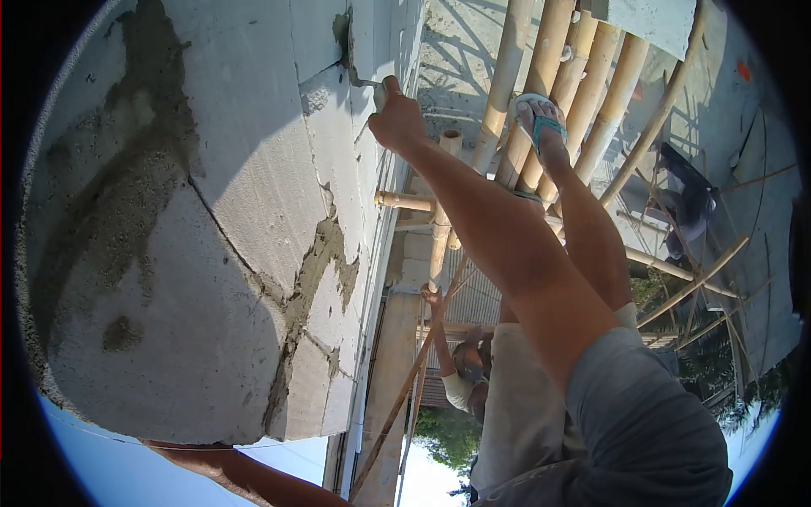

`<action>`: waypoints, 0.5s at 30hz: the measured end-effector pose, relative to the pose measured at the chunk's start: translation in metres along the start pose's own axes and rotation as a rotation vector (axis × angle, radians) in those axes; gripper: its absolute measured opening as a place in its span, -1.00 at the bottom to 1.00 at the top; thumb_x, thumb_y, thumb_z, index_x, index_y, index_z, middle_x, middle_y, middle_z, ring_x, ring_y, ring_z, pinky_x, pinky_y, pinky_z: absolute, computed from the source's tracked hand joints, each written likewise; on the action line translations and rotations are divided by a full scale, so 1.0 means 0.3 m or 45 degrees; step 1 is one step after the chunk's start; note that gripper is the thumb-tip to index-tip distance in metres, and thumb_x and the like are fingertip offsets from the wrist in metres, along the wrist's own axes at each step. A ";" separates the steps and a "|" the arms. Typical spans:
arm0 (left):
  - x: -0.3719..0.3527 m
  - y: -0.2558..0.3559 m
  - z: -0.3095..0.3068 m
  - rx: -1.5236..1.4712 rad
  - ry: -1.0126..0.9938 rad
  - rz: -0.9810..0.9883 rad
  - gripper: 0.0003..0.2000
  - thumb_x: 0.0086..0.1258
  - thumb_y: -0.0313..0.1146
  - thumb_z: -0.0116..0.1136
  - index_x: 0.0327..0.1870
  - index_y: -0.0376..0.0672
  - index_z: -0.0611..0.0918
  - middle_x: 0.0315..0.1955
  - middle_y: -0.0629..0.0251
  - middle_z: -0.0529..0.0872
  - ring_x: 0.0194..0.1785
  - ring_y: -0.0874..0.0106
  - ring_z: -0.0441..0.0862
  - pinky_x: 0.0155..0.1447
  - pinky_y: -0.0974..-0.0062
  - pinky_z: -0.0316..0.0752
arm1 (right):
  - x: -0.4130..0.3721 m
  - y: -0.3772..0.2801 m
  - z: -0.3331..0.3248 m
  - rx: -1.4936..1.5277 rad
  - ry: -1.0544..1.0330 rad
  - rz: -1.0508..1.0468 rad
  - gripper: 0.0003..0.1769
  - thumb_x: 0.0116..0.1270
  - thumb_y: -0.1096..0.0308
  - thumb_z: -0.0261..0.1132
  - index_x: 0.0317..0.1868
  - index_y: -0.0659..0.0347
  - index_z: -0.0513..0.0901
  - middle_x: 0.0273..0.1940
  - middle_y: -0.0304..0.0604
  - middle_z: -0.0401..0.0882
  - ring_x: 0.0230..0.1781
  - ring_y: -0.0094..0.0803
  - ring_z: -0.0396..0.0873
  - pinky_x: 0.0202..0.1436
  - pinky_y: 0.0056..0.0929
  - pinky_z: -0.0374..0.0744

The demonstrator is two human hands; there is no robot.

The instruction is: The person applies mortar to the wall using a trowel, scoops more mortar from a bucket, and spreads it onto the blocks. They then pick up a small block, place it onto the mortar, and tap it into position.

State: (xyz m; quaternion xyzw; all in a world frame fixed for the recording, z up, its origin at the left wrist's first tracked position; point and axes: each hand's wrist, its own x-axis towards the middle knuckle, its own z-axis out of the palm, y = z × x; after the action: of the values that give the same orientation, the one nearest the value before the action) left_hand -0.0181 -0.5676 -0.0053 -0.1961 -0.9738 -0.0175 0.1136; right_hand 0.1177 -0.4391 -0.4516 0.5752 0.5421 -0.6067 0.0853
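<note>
My right hand (395,120) is closed around the handle of a small trowel (379,95), whose thin metal neck reaches to a joint in the block wall (253,177). Wet grey mortar (317,258) fills and smears over the joints lower on the wall. A wide patch of mortar (139,169) covers the blocks at the left. My left forearm (245,479) crosses the bottom left behind the wall's edge, and the left hand's fingers are hidden there.
My sandalled foot (545,118) stands on bamboo poles (583,93). A pale block (655,21) lies at the top right. Another person (469,372) is below, one hand on a bamboo post (439,245). A second person (688,203) is among poles at the right.
</note>
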 end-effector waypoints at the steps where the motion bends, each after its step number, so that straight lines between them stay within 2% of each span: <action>1: 0.002 -0.015 -0.008 0.070 0.008 0.054 -0.31 0.60 0.21 -0.26 0.38 -0.28 0.42 0.20 0.08 0.52 0.27 0.23 0.47 0.37 0.15 0.37 | -0.021 -0.004 -0.004 0.005 -0.044 -0.019 -0.41 0.16 0.50 0.21 0.24 0.19 0.29 -0.20 0.33 0.68 -0.07 0.27 0.67 0.04 0.11 0.62; 3: 0.009 -0.038 -0.025 0.210 0.015 0.165 -0.29 0.60 0.23 -0.30 0.39 -0.27 0.42 0.20 0.06 0.53 0.30 0.20 0.46 0.38 0.14 0.35 | -0.069 -0.015 -0.034 0.011 -0.090 -0.029 -0.39 0.13 0.53 0.19 0.24 0.19 0.30 -0.21 0.36 0.68 -0.08 0.28 0.67 0.06 0.12 0.61; 5: 0.003 -0.022 -0.016 0.271 0.011 0.221 -0.28 0.60 0.24 -0.32 0.40 -0.27 0.42 0.21 0.05 0.53 0.31 0.19 0.46 0.39 0.13 0.35 | -0.099 -0.011 -0.097 0.070 -0.295 0.021 -0.39 0.13 0.52 0.18 0.25 0.20 0.30 -0.18 0.37 0.68 -0.16 0.27 0.70 -0.09 0.08 0.66; 6: -0.009 0.013 0.002 0.212 0.025 0.166 -0.27 0.58 0.28 -0.40 0.33 -0.27 0.44 0.06 0.04 0.52 0.19 0.17 0.48 0.30 0.08 0.38 | -0.090 0.020 -0.108 0.065 -0.290 0.024 -0.39 0.13 0.52 0.18 0.25 0.20 0.30 -0.18 0.37 0.68 -0.16 0.27 0.70 -0.09 0.08 0.66; 7: -0.013 0.034 0.012 0.151 0.041 0.112 -0.24 0.57 0.31 -0.47 0.27 -0.27 0.45 -0.08 0.02 0.52 0.07 0.14 0.51 0.22 0.03 0.42 | -0.073 0.055 -0.112 0.047 -0.282 -0.042 -0.33 0.14 0.47 0.23 0.32 0.18 0.29 -0.29 0.25 0.68 -0.36 0.10 0.68 -0.29 -0.01 0.65; 8: -0.008 0.031 0.009 0.145 0.040 0.112 -0.24 0.57 0.31 -0.47 0.27 -0.27 0.45 -0.08 0.02 0.52 0.07 0.14 0.51 0.22 0.03 0.42 | -0.065 0.079 -0.125 0.029 -0.278 -0.107 -0.26 0.15 0.43 0.28 0.39 0.16 0.28 -0.41 0.13 0.67 -0.57 -0.07 0.67 -0.49 -0.11 0.64; 9: 0.000 0.018 0.001 0.161 -0.002 0.105 -0.24 0.57 0.31 -0.48 0.28 -0.26 0.45 -0.06 0.02 0.52 0.10 0.14 0.50 0.24 0.02 0.40 | -0.072 0.087 -0.161 0.027 -0.274 -0.109 -0.26 0.15 0.43 0.28 0.39 0.16 0.28 -0.41 0.13 0.67 -0.57 -0.07 0.67 -0.49 -0.11 0.64; 11: 0.012 -0.005 -0.004 0.168 -0.033 0.095 -0.25 0.58 0.31 -0.49 0.29 -0.25 0.44 -0.04 0.02 0.52 0.12 0.14 0.50 0.27 0.02 0.38 | -0.075 0.100 -0.228 0.385 -0.448 0.033 -0.32 0.11 0.49 0.31 0.30 0.19 0.37 -0.37 0.08 0.66 -0.62 -0.19 0.62 -0.62 -0.23 0.54; 12: 0.015 -0.016 -0.006 0.156 -0.053 0.152 -0.25 0.58 0.30 -0.51 0.30 -0.24 0.44 -0.01 0.01 0.53 0.12 0.13 0.50 0.27 -0.01 0.37 | -0.066 0.100 -0.236 0.425 -0.387 0.086 -0.29 0.09 0.48 0.36 0.31 0.17 0.38 -0.43 -0.03 0.61 -0.66 -0.34 0.53 -0.63 -0.29 0.50; 14: 0.010 -0.004 -0.005 0.142 -0.079 0.209 -0.25 0.59 0.29 -0.52 0.31 -0.23 0.44 0.01 0.00 0.53 0.12 0.13 0.49 0.27 -0.04 0.36 | -0.005 0.095 -0.224 0.438 -0.323 0.096 -0.30 0.10 0.48 0.34 0.32 0.17 0.38 -0.42 -0.01 0.62 -0.65 -0.33 0.55 -0.63 -0.28 0.51; 15: 0.001 0.023 0.007 0.137 -0.036 0.113 -0.25 0.59 0.29 -0.52 0.32 -0.22 0.44 0.03 -0.01 0.53 0.13 0.12 0.49 0.27 -0.05 0.36 | 0.021 0.081 -0.222 0.454 -0.254 0.106 -0.30 0.10 0.47 0.33 0.32 0.16 0.39 -0.41 0.00 0.64 -0.65 -0.31 0.57 -0.63 -0.27 0.52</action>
State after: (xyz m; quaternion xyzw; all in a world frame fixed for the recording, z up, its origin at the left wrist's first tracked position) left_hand -0.0162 -0.5610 -0.0072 -0.2329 -0.9652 0.0429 0.1107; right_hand 0.1736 -0.3952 -0.4535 0.5401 0.3906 -0.7430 0.0606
